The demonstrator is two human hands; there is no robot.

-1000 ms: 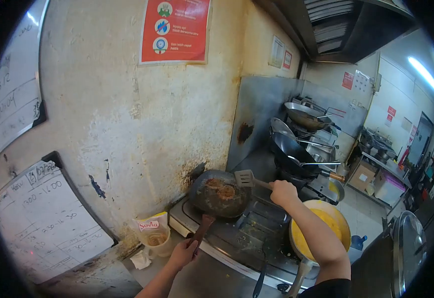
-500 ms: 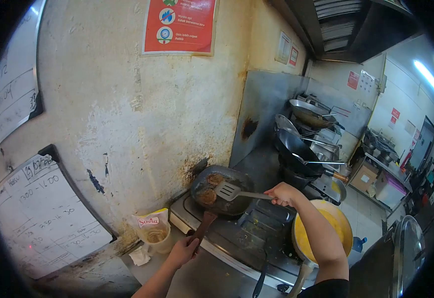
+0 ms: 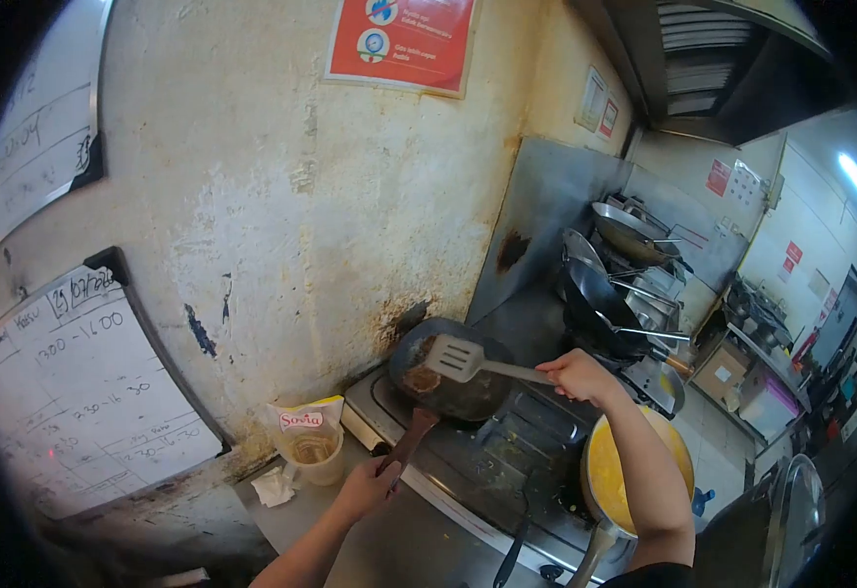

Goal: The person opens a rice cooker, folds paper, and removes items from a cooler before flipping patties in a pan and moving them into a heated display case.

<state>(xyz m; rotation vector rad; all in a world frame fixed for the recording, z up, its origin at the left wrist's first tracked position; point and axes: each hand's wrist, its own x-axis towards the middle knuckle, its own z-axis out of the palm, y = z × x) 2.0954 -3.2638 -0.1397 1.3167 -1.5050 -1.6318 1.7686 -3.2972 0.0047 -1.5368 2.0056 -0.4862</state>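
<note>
My left hand is wrapped round the brown handle of a dark frying pan on the left burner of the stove. Browned patties lie in this pan, partly hidden by a slotted spatula. The spatula's grey handle is gripped in my right hand, its blade held over the patties. Below my right forearm stands a second pan filled with a yellow food. A black-handled utensil rests across the stove top between the two pans.
A Sovia bag sits in a clear jug left of the stove, beside a crumpled white tissue. Black woks are stacked behind. A whiteboard leans by the wall; a glass lid stands at right.
The spatula blade has lifted and shifted left over the patties, hiding more of them. My left hand keeps its hold on the pan handle. The whole view has swung slightly left.
</note>
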